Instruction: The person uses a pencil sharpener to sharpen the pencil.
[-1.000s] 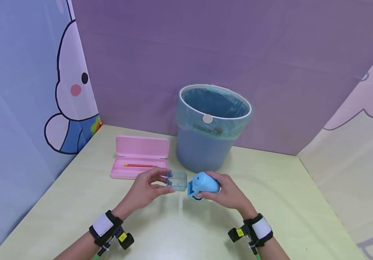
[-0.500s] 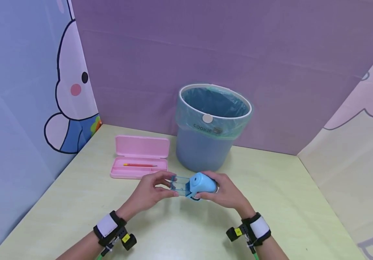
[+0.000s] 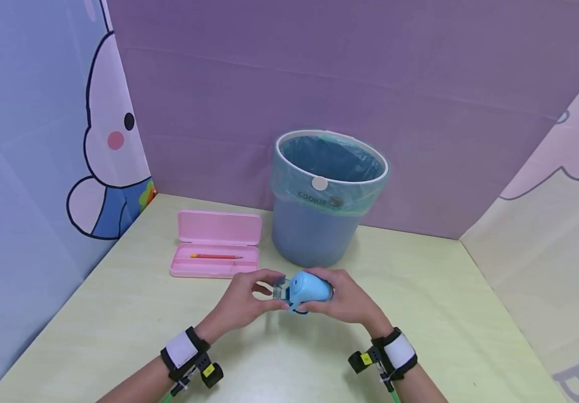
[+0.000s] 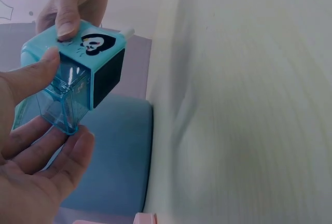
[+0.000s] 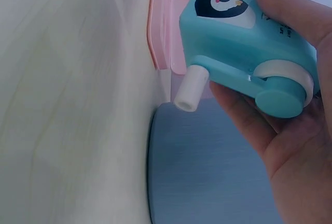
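Observation:
My right hand (image 3: 347, 296) grips a light-blue crank pencil sharpener (image 3: 312, 286) above the table, tipped on its side. In the right wrist view its panda picture and the crank (image 5: 233, 79) with a white knob (image 5: 192, 89) face the camera. Between thumb and fingers, my left hand (image 3: 246, 298) pinches the clear blue shavings drawer (image 4: 65, 99). Part of that drawer sits inside the sharpener's body; the rest sticks out towards the left palm. The left thumb reaches the edge of the body in the left wrist view.
An open pink pencil case (image 3: 219, 227) lies at the back left, holding a red pencil (image 3: 216, 256). Right behind the hands stands a blue bin (image 3: 314, 235) lined with a bag. Printed cloth walls (image 3: 289, 67) border the pale table (image 3: 420, 280).
My left hand has moved right, pushing the drawer from apart, in front of the sharpener, to partly inside it. The right hand has shifted slightly left with the sharpener.

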